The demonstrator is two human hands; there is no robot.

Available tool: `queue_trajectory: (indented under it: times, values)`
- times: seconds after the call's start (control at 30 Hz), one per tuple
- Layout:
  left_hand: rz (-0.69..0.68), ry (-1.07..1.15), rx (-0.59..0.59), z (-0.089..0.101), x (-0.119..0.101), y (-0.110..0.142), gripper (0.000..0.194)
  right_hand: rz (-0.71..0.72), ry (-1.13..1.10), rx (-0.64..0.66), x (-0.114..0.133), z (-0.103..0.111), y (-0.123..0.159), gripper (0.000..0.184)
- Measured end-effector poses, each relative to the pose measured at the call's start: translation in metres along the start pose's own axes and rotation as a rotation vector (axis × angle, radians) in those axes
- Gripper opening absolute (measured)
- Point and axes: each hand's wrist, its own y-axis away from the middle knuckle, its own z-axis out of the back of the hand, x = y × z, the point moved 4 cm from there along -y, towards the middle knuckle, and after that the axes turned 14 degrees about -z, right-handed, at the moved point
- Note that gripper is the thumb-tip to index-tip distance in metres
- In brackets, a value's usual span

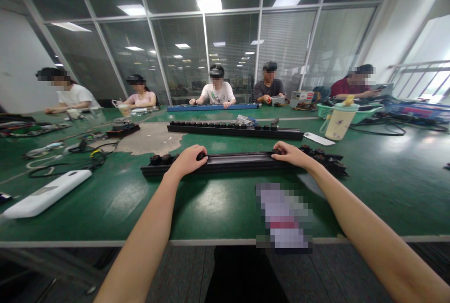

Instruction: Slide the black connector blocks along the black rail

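In front of me a long black rail with a channel along its top lies crosswise on the green table. Several small round black pieces sit along its two ends. My left hand is closed at the rail's left part, its fingertips around a round black piece. Toward the right, my right hand pinches another dark round piece at the channel. The middle stretch of the channel between my hands shows bare metal. My fingers partly hide both pieces, so their exact kind cannot be made out.
Behind lies a second black rail with a row of round pieces. A white oblong case, cables, a white phone, a cream tumbler and a pixelated flat thing surround the work. Several people sit across the table.
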Motion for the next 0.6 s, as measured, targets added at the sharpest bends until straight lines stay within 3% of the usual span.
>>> queue_trajectory:
  times: [0.6]
  values:
    - [-0.011,-0.019,0.009,-0.0013,0.0025,0.0007,0.018,-0.014,-0.024,-0.085,-0.0017,0.0,0.0002,0.034]
